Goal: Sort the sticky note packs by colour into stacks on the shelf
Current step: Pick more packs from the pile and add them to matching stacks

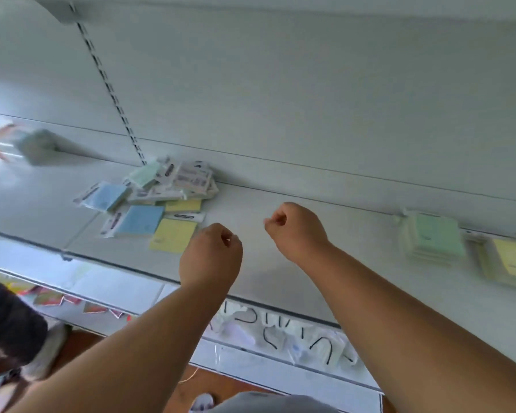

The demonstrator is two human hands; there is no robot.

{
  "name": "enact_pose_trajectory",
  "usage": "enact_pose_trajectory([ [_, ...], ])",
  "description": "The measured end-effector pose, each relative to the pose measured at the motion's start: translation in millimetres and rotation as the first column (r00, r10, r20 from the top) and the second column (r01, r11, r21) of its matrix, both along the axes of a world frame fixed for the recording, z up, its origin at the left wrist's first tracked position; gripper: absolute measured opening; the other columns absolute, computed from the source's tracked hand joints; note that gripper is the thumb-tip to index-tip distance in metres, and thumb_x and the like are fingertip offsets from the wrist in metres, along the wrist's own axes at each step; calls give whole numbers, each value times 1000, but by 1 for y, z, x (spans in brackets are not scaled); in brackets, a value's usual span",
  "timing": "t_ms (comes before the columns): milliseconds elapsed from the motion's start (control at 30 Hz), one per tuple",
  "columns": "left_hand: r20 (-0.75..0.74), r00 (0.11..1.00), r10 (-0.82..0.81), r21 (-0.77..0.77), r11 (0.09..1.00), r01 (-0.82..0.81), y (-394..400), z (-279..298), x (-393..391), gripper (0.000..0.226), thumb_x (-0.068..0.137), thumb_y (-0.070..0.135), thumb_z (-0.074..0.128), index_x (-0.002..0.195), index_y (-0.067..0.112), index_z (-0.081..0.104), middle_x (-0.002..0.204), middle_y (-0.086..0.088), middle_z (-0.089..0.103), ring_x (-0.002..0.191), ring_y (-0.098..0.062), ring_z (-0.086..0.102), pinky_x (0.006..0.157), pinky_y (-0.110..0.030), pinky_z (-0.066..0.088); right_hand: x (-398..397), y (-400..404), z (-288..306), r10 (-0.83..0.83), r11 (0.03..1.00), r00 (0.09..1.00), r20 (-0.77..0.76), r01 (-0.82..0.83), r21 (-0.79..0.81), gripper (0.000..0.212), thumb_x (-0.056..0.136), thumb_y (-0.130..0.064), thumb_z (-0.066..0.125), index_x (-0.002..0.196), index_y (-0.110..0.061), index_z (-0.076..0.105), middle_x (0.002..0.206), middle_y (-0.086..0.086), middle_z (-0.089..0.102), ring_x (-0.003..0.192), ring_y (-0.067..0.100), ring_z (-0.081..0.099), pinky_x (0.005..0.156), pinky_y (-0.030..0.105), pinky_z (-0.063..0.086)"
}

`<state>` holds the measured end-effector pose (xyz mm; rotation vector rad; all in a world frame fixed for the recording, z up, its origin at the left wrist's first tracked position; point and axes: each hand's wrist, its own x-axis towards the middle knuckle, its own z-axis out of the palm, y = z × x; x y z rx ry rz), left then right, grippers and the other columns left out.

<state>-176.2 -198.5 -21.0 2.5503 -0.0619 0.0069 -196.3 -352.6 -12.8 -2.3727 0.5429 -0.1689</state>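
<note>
The packs had black and white labels on their wrappers, but the writing was too blurry to read.

Both hands hung over the white shelf (280,263) with their fingers curled in. The left hand (210,253) held nothing. The right hand (295,231) had something tiny and pale at its fingertips, but I could not tell what it was, or if the hand really pinched it.

The messy pile of sticky note packs (158,195) lay on the shelf, up and to the left of the left hand. A yellow pack (173,235) sat just beside the left hand, at the near edge of the pile. A blue pack (140,220) lay touching it on the left. Another blue pack (106,196) and a green pack (145,174) lay farther back. Some packs there were turned over and showed their white backs.

Far to the right of the right hand was a neat green stack (437,238). A yellow stack (510,260) stood right beside it, at the picture's edge.

The shelf had a white back wall (310,99) with a strip of slots (108,81). Below the arms was a lower shelf (280,353) with clear packets holding thin black things.
</note>
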Motion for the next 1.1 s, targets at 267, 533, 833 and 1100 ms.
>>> enact_pose_trajectory([
  [267,-188,981,39,90,996,-22,123,-13,78,37,88,30,50,120,13,58,124,-10,52,104,-34,59,82,-35,43,81,133,-30,-126,904,980,-156,178,389,31,88,-28,57,99,1,63,76,21,69,56,29,69,53,28,44],
  [533,-245,964,-104,-161,985,66,117,-24,77,41,86,28,58,126,19,57,110,2,65,103,-20,61,79,-26,42,80,133,-34,-406,662,896,-179,424,618,20,80,-26,75,75,-8,66,49,-3,50,41,13,47,44,18,34],
  [833,-210,857,-471,-399,841,365,27,-4,30,14,93,30,58,106,29,54,83,12,64,70,-7,60,58,-25,44,-17,43,3,-548,646,836,18,409,644,17,83,-30,70,71,-20,64,67,0,59,56,14,58,52,28,47],
  [1100,-217,679,-701,-311,709,632,-132,-6,-96,19,89,40,60,107,31,58,76,12,65,65,-6,62,54,-22,42,-177,-112,6,-635,756,772,27,614,227,13,83,-30,71,79,-22,62,75,-1,65,67,20,61,64,36,52],
])
